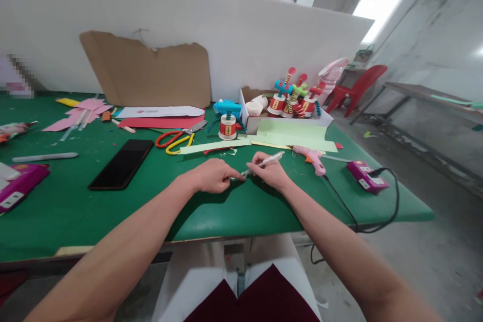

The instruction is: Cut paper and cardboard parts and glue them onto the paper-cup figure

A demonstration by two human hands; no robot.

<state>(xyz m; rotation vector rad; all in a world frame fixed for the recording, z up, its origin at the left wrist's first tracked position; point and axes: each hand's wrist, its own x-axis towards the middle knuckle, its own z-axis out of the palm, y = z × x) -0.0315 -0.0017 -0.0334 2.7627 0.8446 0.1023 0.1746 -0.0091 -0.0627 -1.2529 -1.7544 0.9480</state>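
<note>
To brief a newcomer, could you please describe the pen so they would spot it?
On the green table, find the right hand beside the left hand. The pen is the slim, pale stick slanting in its fingers; unlike the grey stick lying far left, it's held.

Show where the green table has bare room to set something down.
Free on the green table: a patch bordered by the phone, left forearm and near edge; another between it, the right forearm and that edge. Crowded: the back, with scissors, pink paper and a white box of toy figures.
</note>
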